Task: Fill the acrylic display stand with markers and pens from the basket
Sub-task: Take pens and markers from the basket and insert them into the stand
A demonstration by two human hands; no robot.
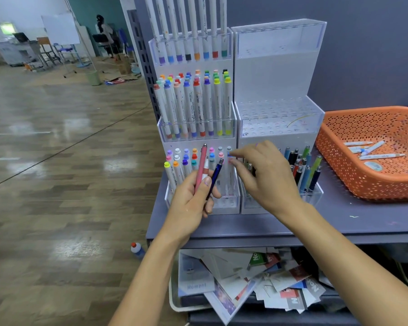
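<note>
Two tiered acrylic display stands sit side by side on a grey shelf. The left stand (198, 128) is packed with colour-capped markers on all tiers. The right stand (280, 114) has empty upper tiers and several pens (304, 165) in its bottom tier. My left hand (193, 198) grips a pink pen (201, 165), a dark blue pen (216, 175) and a white marker between them. My right hand (266, 175) pinches the cap of a marker (230, 158) standing in the left stand's bottom right corner. The orange perforated basket (339, 170) at the right holds several white markers (372, 150).
The grey shelf top (339, 222) carries the stands and basket against a dark back panel. Below it a white bin (233, 285) holds loose booklets and papers. A small bottle (137, 249) lies on the wooden floor at the left. A person sits far back in the room.
</note>
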